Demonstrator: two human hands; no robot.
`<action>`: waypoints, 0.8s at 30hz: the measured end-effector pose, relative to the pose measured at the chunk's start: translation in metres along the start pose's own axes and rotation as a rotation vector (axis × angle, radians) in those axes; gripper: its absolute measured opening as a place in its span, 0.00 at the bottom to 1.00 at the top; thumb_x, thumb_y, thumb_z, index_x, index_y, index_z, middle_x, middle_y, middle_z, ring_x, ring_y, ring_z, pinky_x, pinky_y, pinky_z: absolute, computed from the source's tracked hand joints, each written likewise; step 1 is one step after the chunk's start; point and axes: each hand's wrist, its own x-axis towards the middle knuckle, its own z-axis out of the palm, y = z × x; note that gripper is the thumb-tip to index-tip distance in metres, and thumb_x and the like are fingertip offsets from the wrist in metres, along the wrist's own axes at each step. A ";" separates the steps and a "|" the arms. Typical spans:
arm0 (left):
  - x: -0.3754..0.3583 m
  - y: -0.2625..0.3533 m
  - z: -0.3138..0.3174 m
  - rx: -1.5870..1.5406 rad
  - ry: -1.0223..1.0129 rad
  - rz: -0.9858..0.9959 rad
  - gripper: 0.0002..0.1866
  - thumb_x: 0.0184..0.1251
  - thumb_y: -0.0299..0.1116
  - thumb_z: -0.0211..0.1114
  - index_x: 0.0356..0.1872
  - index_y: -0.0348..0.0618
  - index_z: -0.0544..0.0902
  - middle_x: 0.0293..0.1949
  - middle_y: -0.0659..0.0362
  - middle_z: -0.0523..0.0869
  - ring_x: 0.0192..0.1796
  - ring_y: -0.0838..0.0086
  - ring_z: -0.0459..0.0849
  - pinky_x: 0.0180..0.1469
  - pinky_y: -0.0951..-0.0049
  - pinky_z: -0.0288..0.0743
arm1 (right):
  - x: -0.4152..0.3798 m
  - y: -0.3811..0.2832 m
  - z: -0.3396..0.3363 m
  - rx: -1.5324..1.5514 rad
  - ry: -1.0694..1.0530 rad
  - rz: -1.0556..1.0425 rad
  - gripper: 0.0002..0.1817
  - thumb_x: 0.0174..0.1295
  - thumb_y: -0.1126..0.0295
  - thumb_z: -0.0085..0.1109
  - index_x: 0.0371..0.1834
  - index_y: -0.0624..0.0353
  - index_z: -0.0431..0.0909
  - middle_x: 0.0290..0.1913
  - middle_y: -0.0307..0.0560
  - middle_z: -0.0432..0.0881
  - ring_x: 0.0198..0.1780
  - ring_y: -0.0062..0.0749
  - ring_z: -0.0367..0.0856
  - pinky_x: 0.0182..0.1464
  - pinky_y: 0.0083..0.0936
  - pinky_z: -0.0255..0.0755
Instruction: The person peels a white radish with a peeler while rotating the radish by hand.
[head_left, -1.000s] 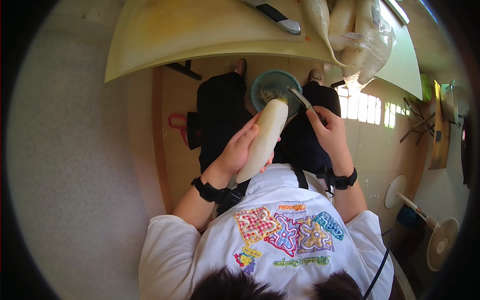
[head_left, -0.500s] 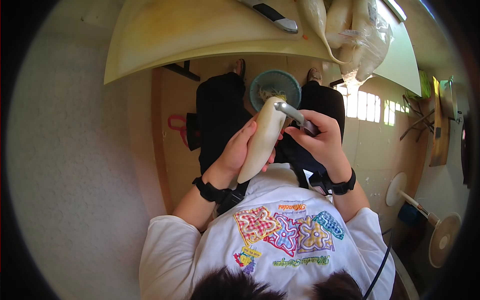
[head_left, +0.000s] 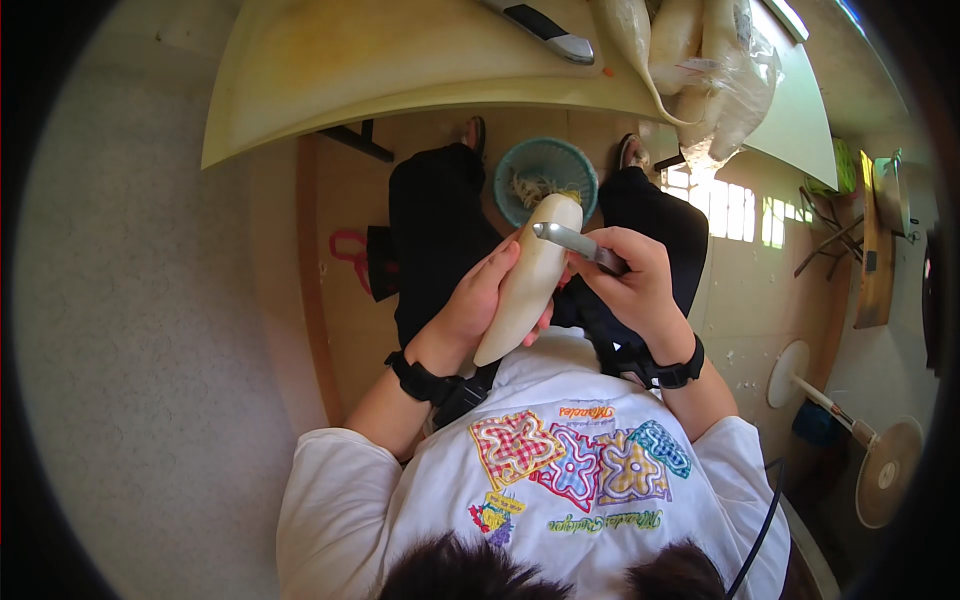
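A long white radish [head_left: 530,285] lies tilted in my left hand [head_left: 470,305], whose fingers wrap round it from beneath. My right hand [head_left: 640,285] grips a vegetable peeler [head_left: 575,243] by its dark handle. The metal head of the peeler rests on or just over the radish's upper part; contact is hard to make out. Below the radish's far end, between my feet, stands a blue-green basin [head_left: 545,160] with pale peelings [head_left: 530,187] in it.
Ahead is a table [head_left: 400,75] bearing a knife [head_left: 545,32] with a black and silver handle. Several more radishes [head_left: 720,60], some in a clear plastic bag, lie at its right. A white fan [head_left: 890,470] stands at the right, and a pink-handled object [head_left: 350,250] on the floor at left.
The peeler has moved down the radish and a little to the left, toward me. My left hand keeps its hold on the radish.
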 end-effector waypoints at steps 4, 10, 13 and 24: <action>0.001 -0.001 0.001 0.012 0.018 0.014 0.28 0.83 0.55 0.43 0.72 0.47 0.65 0.47 0.51 0.82 0.30 0.69 0.86 0.22 0.72 0.81 | -0.001 0.007 0.000 -0.082 0.039 -0.028 0.09 0.59 0.82 0.67 0.43 0.62 0.84 0.29 0.43 0.85 0.28 0.22 0.83 0.31 0.18 0.75; 0.000 0.001 0.003 0.012 0.013 0.044 0.28 0.84 0.55 0.40 0.70 0.44 0.66 0.49 0.49 0.82 0.29 0.68 0.85 0.21 0.71 0.80 | 0.000 0.030 -0.001 -0.116 0.212 0.028 0.08 0.59 0.78 0.70 0.41 0.61 0.84 0.27 0.40 0.82 0.26 0.17 0.75 0.30 0.16 0.69; 0.002 -0.001 0.000 0.022 0.019 0.046 0.29 0.84 0.55 0.38 0.69 0.43 0.66 0.51 0.49 0.81 0.29 0.68 0.84 0.20 0.71 0.79 | 0.006 0.040 -0.008 -0.196 0.307 0.102 0.07 0.60 0.77 0.71 0.39 0.63 0.84 0.24 0.38 0.78 0.26 0.14 0.70 0.29 0.16 0.65; 0.005 -0.002 -0.002 0.039 0.053 0.064 0.28 0.84 0.55 0.39 0.70 0.45 0.65 0.51 0.49 0.82 0.29 0.67 0.84 0.22 0.70 0.80 | -0.012 0.032 -0.020 -0.043 0.043 0.168 0.13 0.64 0.65 0.71 0.38 0.65 0.82 0.24 0.38 0.77 0.25 0.16 0.69 0.28 0.18 0.63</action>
